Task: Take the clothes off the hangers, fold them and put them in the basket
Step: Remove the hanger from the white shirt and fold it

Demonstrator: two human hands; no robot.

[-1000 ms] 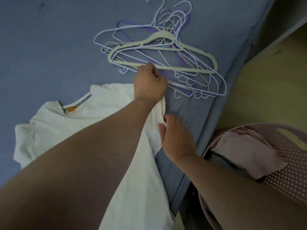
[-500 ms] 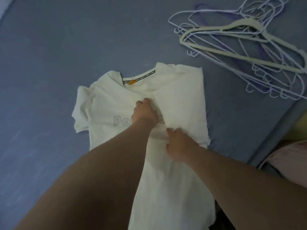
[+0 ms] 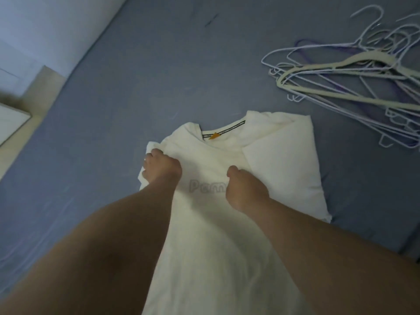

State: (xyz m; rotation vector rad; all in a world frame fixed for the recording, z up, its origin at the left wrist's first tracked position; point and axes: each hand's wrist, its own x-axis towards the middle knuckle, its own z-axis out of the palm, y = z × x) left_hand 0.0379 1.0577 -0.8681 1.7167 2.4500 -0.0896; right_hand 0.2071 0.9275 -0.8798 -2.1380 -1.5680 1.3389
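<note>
a: where's the shirt right now?

b: i see the white t-shirt (image 3: pixel 218 223) lying front-up on the blue bed (image 3: pixel 113 110), collar (image 3: pixel 223 130) pointing away from me. there's an orange tag (image 3: pixel 214 135) in the neck. its right side is folded in over the front as a flat panel, and the lower part runs down between my forearms and out of the bottom of the view.

a: and the hands?

b: my left hand (image 3: pixel 162 169) has its fingers curled round bunched cloth at the shirt's left sleeve and shoulder. my right hand (image 3: pixel 246 189) sits knuckles-up on the chest, covering the end of the grey lettering (image 3: pixel 205 187). its fingers are tucked under, so i cannot tell whether it is pinching cloth or just pressing.

a: anything else on the bed?

b: the hangers (image 3: pixel 354 87) lie in a loose pile at the upper right, well apart from the shirt. a thick cream one lies on top of thin white wire ones, with a purple one among them. a strip of pale floor (image 3: pixel 34 92) shows past the bed's left edge.
</note>
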